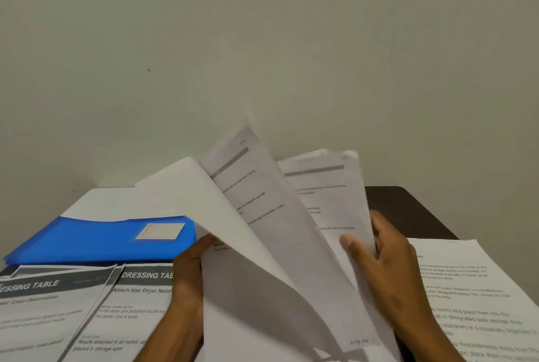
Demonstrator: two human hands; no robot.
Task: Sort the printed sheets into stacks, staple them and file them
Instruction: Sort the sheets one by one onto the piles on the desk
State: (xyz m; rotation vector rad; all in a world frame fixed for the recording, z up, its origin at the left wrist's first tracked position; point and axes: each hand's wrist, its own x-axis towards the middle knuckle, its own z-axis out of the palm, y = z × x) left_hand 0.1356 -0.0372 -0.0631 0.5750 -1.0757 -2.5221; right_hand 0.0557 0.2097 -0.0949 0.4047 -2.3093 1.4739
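dark table point(408, 210), blue folder point(96, 240), printed sheets point(478, 297) lying flat

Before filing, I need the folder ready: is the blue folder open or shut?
Shut: the blue folder lies flat, its labelled cover facing up.

both hands hold a sheaf of printed sheets point(329, 216) upright above the table point(408, 207), fanned apart. the left hand point(191, 267) grips the near-left side of the sheaf, fingertips on a sheet that curls over toward the left. the right hand point(388, 268) grips the right side, thumb point(354, 248) pressed on the front of the sheets and fingers behind. a blue folder point(96, 240) with a pale label lies flat to the left, resting on a white sheet. in front of it lie two sheets headed "dressing table" point(87, 312), side by side and overlapping. another printed page point(472, 297) lies flat at the right, beside the right hand. a plain wall point(262, 41) fills the upper half.
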